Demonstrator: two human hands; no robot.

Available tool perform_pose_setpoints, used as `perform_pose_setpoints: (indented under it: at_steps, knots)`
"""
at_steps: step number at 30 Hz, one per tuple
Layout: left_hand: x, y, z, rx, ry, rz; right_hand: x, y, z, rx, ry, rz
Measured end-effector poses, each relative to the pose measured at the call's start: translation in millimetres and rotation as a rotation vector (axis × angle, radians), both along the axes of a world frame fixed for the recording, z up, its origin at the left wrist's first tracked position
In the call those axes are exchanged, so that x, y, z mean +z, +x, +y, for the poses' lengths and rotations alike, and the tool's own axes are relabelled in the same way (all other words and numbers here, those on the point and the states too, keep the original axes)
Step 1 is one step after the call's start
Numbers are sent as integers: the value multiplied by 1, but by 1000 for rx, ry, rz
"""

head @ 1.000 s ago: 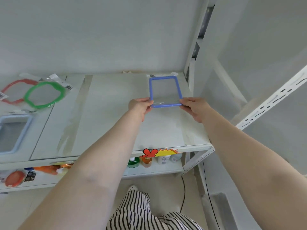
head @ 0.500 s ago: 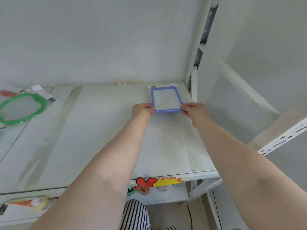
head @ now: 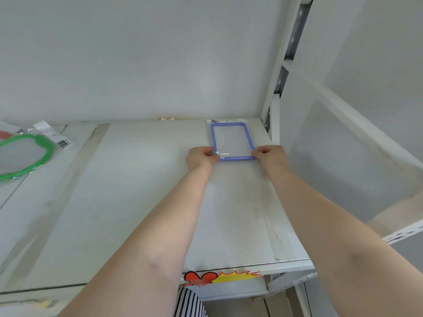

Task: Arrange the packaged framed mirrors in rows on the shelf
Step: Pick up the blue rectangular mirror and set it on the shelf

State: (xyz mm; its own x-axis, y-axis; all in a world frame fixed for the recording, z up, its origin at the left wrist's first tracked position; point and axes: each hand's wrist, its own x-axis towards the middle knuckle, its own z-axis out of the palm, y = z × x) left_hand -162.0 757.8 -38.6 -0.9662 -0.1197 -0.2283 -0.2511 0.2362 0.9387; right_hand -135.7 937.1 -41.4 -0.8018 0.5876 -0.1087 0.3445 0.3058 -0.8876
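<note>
Hands on blue-framed mirror (head: pixel 233 140), flat on white shelf (head: pixel 142 191), far right corner, near back wall and just beside right upright (head: pixel 274 120). Rectangular frame, clear plastic wrap, white header card with barcode at far end. Left hand (head: pixel 201 157) pinching near left corner, fingertips closed on frame and wrap. Right hand (head: pixel 271 156) pinching near right corner, same closed hold. Both forearms stretched forward over shelf. Green round-framed mirror (head: pixel 25 156) in clear packet at left edge of shelf, well apart from blue one; sliver of red frame (head: pixel 5 135) just behind it, mostly cut off by picture edge. Red and yellow sticker (head: pixel 219 276) on front lip of shelf. Striped fabric (head: pixel 187 303) low between arms.
</note>
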Motion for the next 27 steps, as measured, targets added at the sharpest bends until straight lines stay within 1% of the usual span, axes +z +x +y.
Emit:
perform_pose_setpoints:
  at_steps: [11,18,25,27]
  knots:
    - [-5,-19,11,65,-89,14,-7,-11,5,-21,-20,-30]
    - [-3,-20,12,50,-116,15,-6,-14,6,8,2,-42]
    - [5,-18,9,-2,-207,11,0,-11,6,-10,-22,-53]
    - [10,-15,4,4,-203,4,6,-6,4,-31,-19,-46]
